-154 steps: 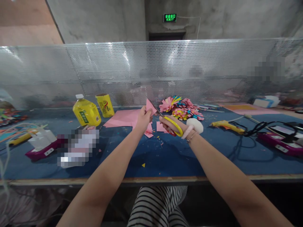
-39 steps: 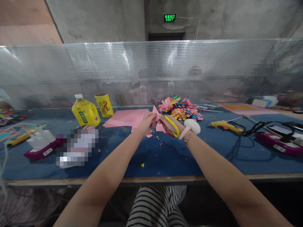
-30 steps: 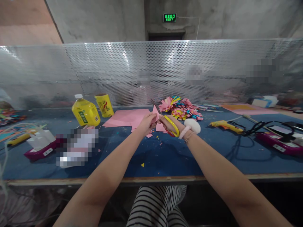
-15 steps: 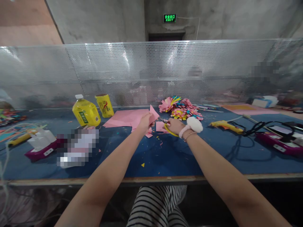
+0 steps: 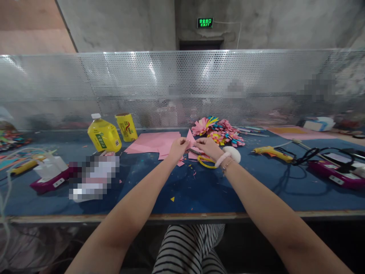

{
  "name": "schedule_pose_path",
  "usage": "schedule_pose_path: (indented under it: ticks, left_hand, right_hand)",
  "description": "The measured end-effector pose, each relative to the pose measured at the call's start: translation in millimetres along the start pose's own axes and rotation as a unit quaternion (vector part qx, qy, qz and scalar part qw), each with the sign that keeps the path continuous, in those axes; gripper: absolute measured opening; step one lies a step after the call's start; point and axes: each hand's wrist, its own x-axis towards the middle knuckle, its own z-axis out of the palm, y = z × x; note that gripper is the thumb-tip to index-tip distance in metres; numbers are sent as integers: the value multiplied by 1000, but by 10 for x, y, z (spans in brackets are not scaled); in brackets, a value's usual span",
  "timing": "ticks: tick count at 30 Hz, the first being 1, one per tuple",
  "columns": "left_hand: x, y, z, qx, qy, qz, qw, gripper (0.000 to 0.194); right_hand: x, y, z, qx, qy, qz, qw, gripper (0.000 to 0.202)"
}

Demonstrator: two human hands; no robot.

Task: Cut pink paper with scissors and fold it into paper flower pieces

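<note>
The pink piece (image 5: 189,138) is pinched between the fingertips of the left hand (image 5: 180,147) and of the right hand (image 5: 207,147), held above the table (image 5: 199,194), with the scissors (image 5: 205,161) lying just beneath the right hand and the pink sheets (image 5: 151,142) spread to the left, near the flowers (image 5: 218,131)

A green-lit rectangular sign (image 5: 205,23) at twelve o'clock reads "EXIT" beneath Chinese characters meaning "safety exit".
</note>
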Motion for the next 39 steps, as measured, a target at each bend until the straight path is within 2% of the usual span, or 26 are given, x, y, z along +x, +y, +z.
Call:
schedule_pose_path:
  ticks: [3,7,10,12,17,19,21,26,31,39]
  left_hand:
    - [35,-35,-7,5,21,17,1000,11]
    - [53,-38,4,22,53,56,997,14]
    - [8,6,39,-27,-2,30,999,6]
    - [-35,40,61,-74,-41,1,996,12]
    - [-68,68,58,-87,-52,-25,995,9]
    - [-44,55,35,-104,-46,-28,993,12]
    - [-12,35,10,-132,-49,-29,990,20]
    - [69,-23,-47,-199,-82,-37,976,35]
    - [135,-75,-100,-179,-43,-13,983,45]
    - [206,-177,-139,-127,-15,21,992,46]
  right_hand:
    - [-15,-1,20,20,5,19,1000,28]
    - [-14,11,1,3,19,6,1000,31]
    - [-15,12,-5,-15,31,-3,999,33]
    - [-16,13,4,-24,40,-12,999,34]
    - [-15,9,24,-11,23,-19,999,28]
    - [-11,8,19,20,35,-10,999,25]
    - [-2,15,13,96,59,6,994,23]
    - [20,34,14,313,51,74,945,22]
    - [26,13,10,346,81,104,929,28]
    - [40,-7,14,363,114,141,914,26]
